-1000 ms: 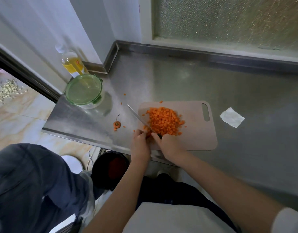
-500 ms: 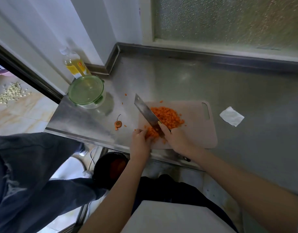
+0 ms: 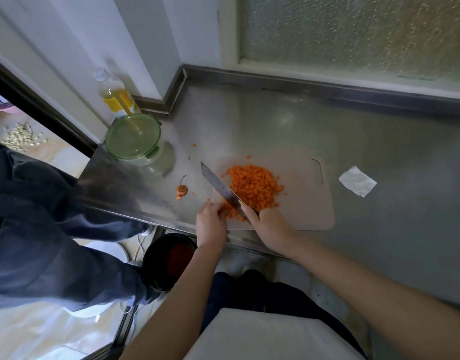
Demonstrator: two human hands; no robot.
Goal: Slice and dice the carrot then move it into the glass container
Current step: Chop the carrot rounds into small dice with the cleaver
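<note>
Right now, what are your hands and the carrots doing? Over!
Right hand grips knife, blade along diced carrot. Left hand curled at its near edge. Pile on cutting board. Glass container lidded.

One view: a head-worn wide-angle camera faces forward and steeply down over the person's own forearms. The steel desk (image 3: 379,165) sits close and fills the centre and right. Frosted window (image 3: 353,35) runs along the top, floor (image 3: 41,339) lower left. Left hand (image 3: 210,224) and right hand (image 3: 271,224) sit near frame centre.
</note>
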